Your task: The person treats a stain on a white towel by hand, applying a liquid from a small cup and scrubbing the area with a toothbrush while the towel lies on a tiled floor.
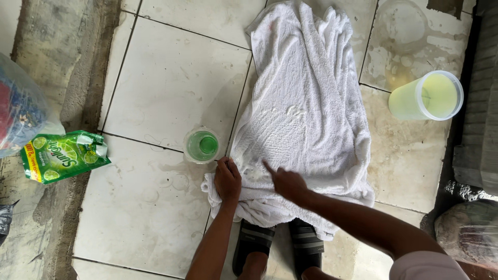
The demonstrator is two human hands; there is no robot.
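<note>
Clearly the left hand (227, 180) bunches the white towel (303, 119) edge in closed fingers to keep it flat on the tiled floor (171, 78), while the right hand (288, 182), fingers curled, points one finger at a spot.

I read this as a home washing spot, a back yard or wash area where laundry is done by hand on the floor. What I see under me is a floor (171, 83) of large pale tiles, wet and stained, with rough bare concrete (62, 46) along one edge. A white towel (306, 114) lies spread flat on the tiles, soaked in patches. Beside it stand a small cup (202, 145) of green liquid and a plastic tub (427, 96) of yellowish liquid, and a green soap pouch (63, 155) lies open on the concrete. Feet in sandals (277, 246) stand at the towel's near edge.
</note>
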